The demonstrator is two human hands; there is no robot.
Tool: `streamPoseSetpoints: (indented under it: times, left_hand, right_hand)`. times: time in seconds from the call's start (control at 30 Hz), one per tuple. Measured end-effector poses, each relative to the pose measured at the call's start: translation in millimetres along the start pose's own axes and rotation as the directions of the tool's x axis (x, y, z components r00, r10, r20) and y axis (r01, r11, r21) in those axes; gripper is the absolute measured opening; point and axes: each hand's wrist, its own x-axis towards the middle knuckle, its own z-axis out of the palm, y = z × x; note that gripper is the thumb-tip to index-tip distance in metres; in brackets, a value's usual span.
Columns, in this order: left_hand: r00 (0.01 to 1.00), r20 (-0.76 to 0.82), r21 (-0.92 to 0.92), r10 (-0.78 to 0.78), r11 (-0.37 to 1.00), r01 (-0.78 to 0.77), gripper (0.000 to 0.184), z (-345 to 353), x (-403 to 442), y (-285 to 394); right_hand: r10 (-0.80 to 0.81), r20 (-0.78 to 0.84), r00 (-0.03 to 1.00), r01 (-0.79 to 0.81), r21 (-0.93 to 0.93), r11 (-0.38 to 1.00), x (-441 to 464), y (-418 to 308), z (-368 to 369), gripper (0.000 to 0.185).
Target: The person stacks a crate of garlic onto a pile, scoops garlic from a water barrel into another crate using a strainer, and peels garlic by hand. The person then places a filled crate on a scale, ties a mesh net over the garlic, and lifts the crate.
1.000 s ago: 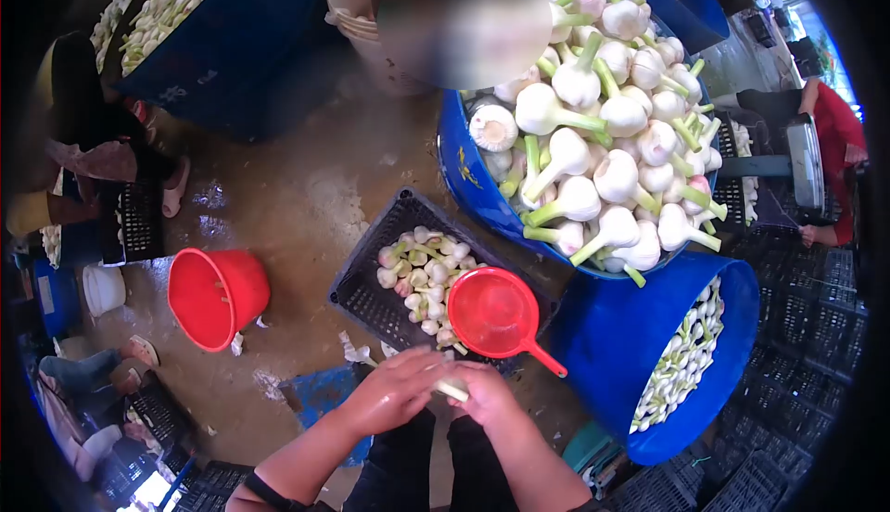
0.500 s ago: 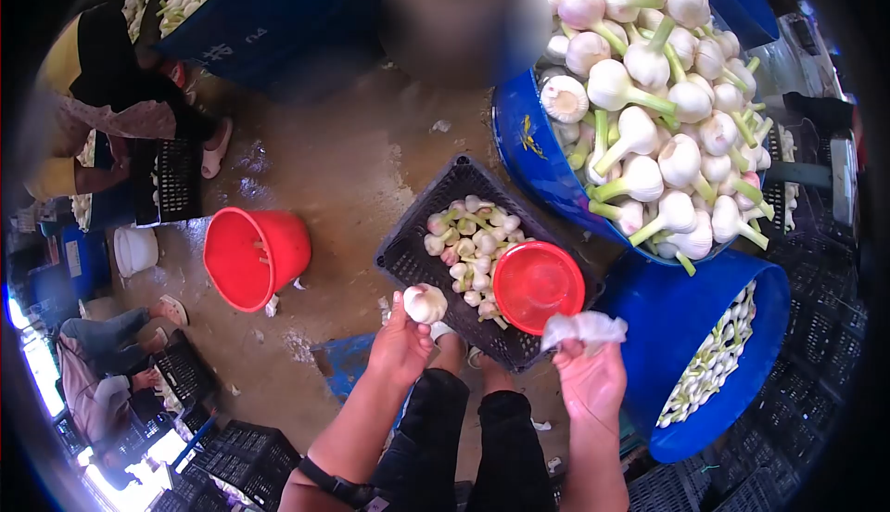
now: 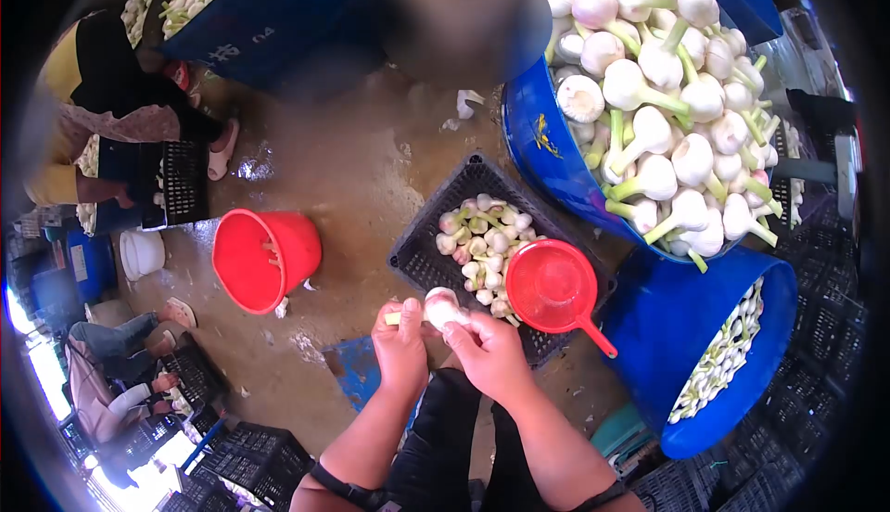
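Observation:
Between my two hands is a white garlic bulb [image 3: 441,306] with a short green stem stub poking out on the left. My left hand [image 3: 400,356] is closed around the stem end. From the right, my right hand [image 3: 493,356] pinches the bulb's side with thumb and fingers. Just beyond them lies a black plastic crate [image 3: 422,250] with several smaller garlic bulbs [image 3: 484,243] in it. A red plastic dipper [image 3: 551,282] rests over the crate's right part, its handle pointing down to the right.
A blue drum [image 3: 533,155] heaped with garlic stands at upper right. Below it a tipped blue barrel [image 3: 640,345] holds more garlic. On the wet floor at left stands a red bucket [image 3: 301,250]. Two other people [image 3: 120,95] work at the left beside crates.
My right hand has moved left to the bulb, and the white peel it held is gone from it. A white scrap now shows on the floor farther off. The dipper's handle is now uncovered.

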Motion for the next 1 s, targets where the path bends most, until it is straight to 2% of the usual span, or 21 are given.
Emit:
streamPoseSetpoints:
  times: [0.03, 0.07, 0.1, 0.13, 0.2, 0.23, 0.3, 0.33, 0.37, 0.43, 0.47, 0.5, 0.57, 0.67, 0.73, 0.77, 0.8, 0.9, 0.93, 0.97, 1.0]
  left_hand:
    - [0.998, 0.063, 0.042, -0.019, 0.999, 0.016, 0.019, 1.0, 0.0, 3.6]
    - [0.998, 0.056, 0.040, -0.023, 0.999, 0.020, 0.019, 4.3, 0.3, 7.6]
    - [0.974, 0.046, -0.102, -0.221, 0.969, 0.224, 0.023, 10.7, 1.9, 12.7]
    - [0.910, 0.066, -0.241, -0.409, 0.879, 0.412, 0.027, 14.7, 3.1, 18.0]
    - [0.853, 0.189, -0.243, -0.487, 0.818, 0.521, 0.033, -0.9, 14.7, 9.5]
    - [0.825, 0.219, -0.298, -0.522, 0.769, 0.565, 0.032, -2.9, 17.0, 8.2]
    - [0.829, 0.236, -0.277, -0.507, 0.783, 0.558, 0.031, 0.2, 19.0, 7.1]
    - [0.824, 0.243, -0.274, -0.512, 0.779, 0.564, 0.031, 2.7, 18.6, 6.1]
    - [0.858, 0.185, -0.190, -0.479, 0.839, 0.510, 0.029, 5.2, 17.6, 4.1]
    - [0.921, 0.023, -0.059, -0.390, 0.919, 0.390, 0.028, 20.2, 9.5, 3.8]
    - [0.916, 0.085, -0.032, -0.392, 0.918, 0.395, 0.028, 16.5, 8.3, -1.7]
    - [0.888, 0.128, -0.026, -0.442, 0.893, 0.448, 0.028, 11.7, 8.1, -5.4]
    - [0.854, 0.166, -0.009, -0.492, 0.866, 0.500, 0.028, 5.4, 15.8, -10.3]
    - [0.761, 0.184, 0.039, -0.622, 0.779, 0.626, 0.034, 2.9, 35.6, -30.6]
    - [0.729, 0.174, 0.203, -0.662, 0.749, 0.631, 0.047, 1.0, 58.6, -65.3]
    - [0.736, 0.108, 0.163, -0.669, 0.742, 0.650, 0.068, 8.6, 69.1, -84.7]
    - [0.711, 0.220, 0.077, -0.668, 0.738, 0.670, 0.079, 13.1, 80.0, -97.8]
    - [0.694, -0.010, 0.148, -0.720, 0.686, 0.713, 0.078, 34.4, 82.6, -123.9]
    - [0.713, 0.032, 0.243, -0.700, 0.698, 0.674, 0.073, 35.8, 76.2, -131.5]
    - [0.728, 0.076, 0.335, -0.681, 0.705, 0.625, 0.067, 34.3, 70.8, -136.8]
    - [0.727, 0.072, 0.343, -0.683, 0.701, 0.625, 0.067, 29.4, 66.9, -141.6]
  right_hand:
    - [0.006, 0.003, 1.000, -0.006, -0.004, 1.000, 1.9, 0.2, -1.9, 0.024]
    - [0.208, 0.182, 0.961, -0.261, 0.347, 0.901, 6.6, -0.2, -8.2, 0.024]
    - [0.316, 0.407, 0.857, -0.511, 0.591, 0.624, 11.1, 0.3, -15.8, 0.025]
    - [0.006, 0.517, 0.856, -0.491, 0.809, 0.324, 17.0, 12.4, -25.0, 0.024]
    - [-0.206, 0.385, 0.899, -0.378, 0.923, 0.074, 23.8, 12.0, -40.7, 0.026]
    - [-0.202, 0.384, 0.901, -0.377, 0.923, 0.074, 24.1, 9.0, -43.0, 0.026]
    - [0.098, 0.219, 0.971, -0.229, 0.721, 0.654, 25.6, 3.2, -48.6, 0.024]
    - [0.204, 0.162, 0.966, -0.254, 0.410, 0.876, 22.0, 3.4, -40.9, 0.025]
    - [0.090, 0.058, 0.994, -0.097, 0.133, 0.986, 16.4, 2.7, -25.4, 0.025]
    - [-0.178, -0.044, 0.983, 0.149, -0.375, 0.915, 7.3, 6.6, -3.7, 0.025]
    - [-0.309, -0.055, 0.949, 0.226, -0.565, 0.793, 5.7, 15.3, 2.4, 0.025]
    - [-0.243, -0.184, 0.953, 0.182, -0.295, 0.938, 4.6, 31.2, 9.7, 0.031]
    - [-0.096, -0.203, 0.975, 0.093, -0.021, 0.995, -1.3, 53.3, -2.8, 0.032]
    - [0.281, -0.020, 0.960, -0.186, 0.704, 0.685, -15.9, 90.0, -53.9, 0.037]
    - [0.345, -0.279, 0.896, -0.278, 0.251, 0.927, -25.5, 119.0, -86.9, 0.033]
    - [0.298, -0.413, 0.861, -0.255, 0.157, 0.954, -38.6, 168.2, -108.3, 0.032]
    - [0.235, -0.532, 0.814, -0.242, 0.058, 0.969, -54.8, 212.1, -127.6, 0.031]
    - [0.322, -0.614, 0.720, -0.420, -0.018, 0.907, -84.7, 220.5, -158.5, 0.037]
    - [0.556, -0.327, 0.764, -0.615, -0.629, 0.475, -92.5, 209.2, -163.0, 0.042]
    - [0.823, -0.194, 0.534, -0.219, -0.972, -0.087, -98.6, 199.8, -166.0, 0.048]
    - [0.827, -0.191, 0.529, -0.223, -0.971, -0.082, -97.7, 193.0, -166.3, 0.048]
